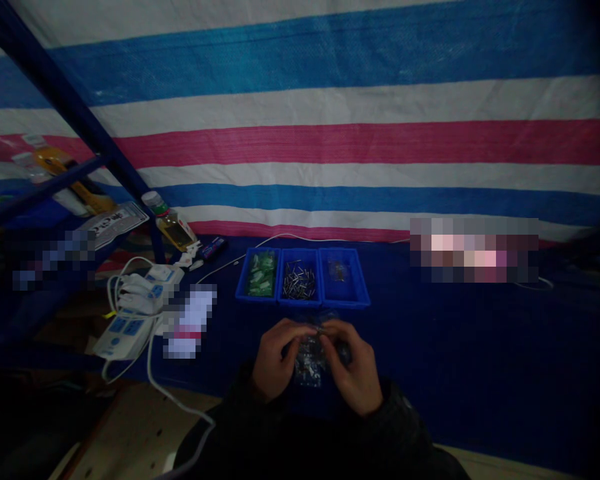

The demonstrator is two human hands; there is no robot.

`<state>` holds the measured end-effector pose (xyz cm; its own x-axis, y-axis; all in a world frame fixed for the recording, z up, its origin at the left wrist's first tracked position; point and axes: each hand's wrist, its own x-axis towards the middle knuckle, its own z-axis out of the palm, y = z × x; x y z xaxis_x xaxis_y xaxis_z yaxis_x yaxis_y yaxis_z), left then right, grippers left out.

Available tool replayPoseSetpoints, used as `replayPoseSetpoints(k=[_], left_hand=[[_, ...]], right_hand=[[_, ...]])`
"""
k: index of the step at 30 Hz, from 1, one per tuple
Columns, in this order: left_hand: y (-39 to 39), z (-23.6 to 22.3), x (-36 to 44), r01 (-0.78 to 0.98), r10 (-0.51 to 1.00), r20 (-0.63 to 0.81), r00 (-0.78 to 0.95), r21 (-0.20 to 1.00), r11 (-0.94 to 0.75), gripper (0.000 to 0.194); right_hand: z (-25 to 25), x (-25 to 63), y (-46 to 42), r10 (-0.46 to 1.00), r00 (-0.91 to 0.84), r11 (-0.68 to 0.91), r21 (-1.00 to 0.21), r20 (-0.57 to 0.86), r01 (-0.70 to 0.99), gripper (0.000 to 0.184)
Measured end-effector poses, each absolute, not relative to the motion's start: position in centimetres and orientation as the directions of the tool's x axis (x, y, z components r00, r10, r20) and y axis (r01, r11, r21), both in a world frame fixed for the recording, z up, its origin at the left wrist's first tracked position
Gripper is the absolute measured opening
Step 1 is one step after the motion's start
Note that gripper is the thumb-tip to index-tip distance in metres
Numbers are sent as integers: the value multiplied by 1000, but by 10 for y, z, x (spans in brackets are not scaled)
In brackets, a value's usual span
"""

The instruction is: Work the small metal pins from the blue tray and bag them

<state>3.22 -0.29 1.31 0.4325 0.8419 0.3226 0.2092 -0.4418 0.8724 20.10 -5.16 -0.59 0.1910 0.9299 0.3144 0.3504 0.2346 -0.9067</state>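
Plastic packaging [309, 373] is pinched by both left hand [277, 357] and right hand [356, 367], looks like top-edge fiddling, so next move probably wants a steady grip.

"What's the bench [460, 353] like?"
"Dark blue and flat. Three blue trays [303, 304] sit side by side, toward the back."
"And left of them?"
"White power strips [123, 335], with a capped bottle [175, 228] and a small dark box [213, 248] farther back. A blurred-out object [190, 323] lies between strips and trays."
"Anything else?"
"A thin white cord [221, 268], passing behind the trays."
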Motion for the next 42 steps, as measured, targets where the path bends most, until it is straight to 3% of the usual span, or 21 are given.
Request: replayPoseSetpoints(k=[2,5,11,18,26,30,35,39,42], left_hand=[[-2,11,32,210,849,324,417,875,-437,29],[0,8,31,215,860,325,392,877,-430,29],[1,7,30,234,881,321,347,880,-413,17],[1,15,34,292,864,386,322,828,-479,10],[-3,9,35,297,912,300,280,876,-380,8],[-5,7,34,306,924,285,255,882,-357,8],[-4,13,31,273,886,296,356,874,-402,19],[-1,13,31,248,874,302,382,877,-412,28],[0,12,31,264,890,292,350,881,-393,24]], right_hand=[[-7,201,-52,912,237,245,-907,335,342,18],[-6,202,-52,908,187,291,-886,375,361,10],[-2,207,-53,913,98,339,-871,395,356,27],[4,202,-51,921,125,295,-869,370,397,13],[-6,201,-51,929,147,265,-891,338,369,7],[-12,199,-52,915,225,244,-903,335,353,13],[-8,200,-52,910,177,286,-875,376,390,8],[-1,203,-53,919,154,277,-873,362,402,14],[1,205,-55,926,123,283,-872,357,399,23]])
